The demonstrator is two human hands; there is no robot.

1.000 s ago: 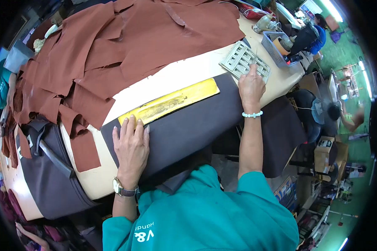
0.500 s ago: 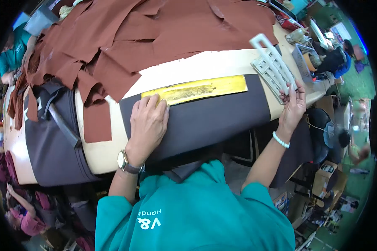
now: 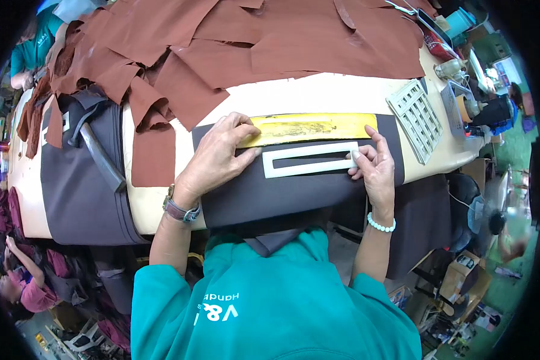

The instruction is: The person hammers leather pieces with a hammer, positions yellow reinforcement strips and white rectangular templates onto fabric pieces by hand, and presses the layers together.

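Note:
A long yellow block (image 3: 312,128) with dark smudges lies across the dark folded material (image 3: 282,195) in front of me. My left hand (image 3: 222,153) is at the block's left end, its thumb and curled fingers closed round that end. Just below the block, a white rectangular frame with a long slot (image 3: 276,170) is pinched at its right end between the thumb and fingers of my right hand (image 3: 372,161). The index finger of that hand is stretched toward the block's right end. Pale slotted templates (image 3: 415,120) lie on the table to the right.
Reddish-brown sheets (image 3: 318,45) cover the far side of the pale table (image 3: 147,210). A hammer (image 3: 99,157) rests on dark material at the left. A basket (image 3: 453,102) with bottles is at the right. One person (image 3: 33,51) is at upper left, another (image 3: 30,288) at lower left.
My right hand has taken the white slotted frame from the templates and brought it left, below the yellow block. The other templates are back on the table. My left hand has closed round the block's end.

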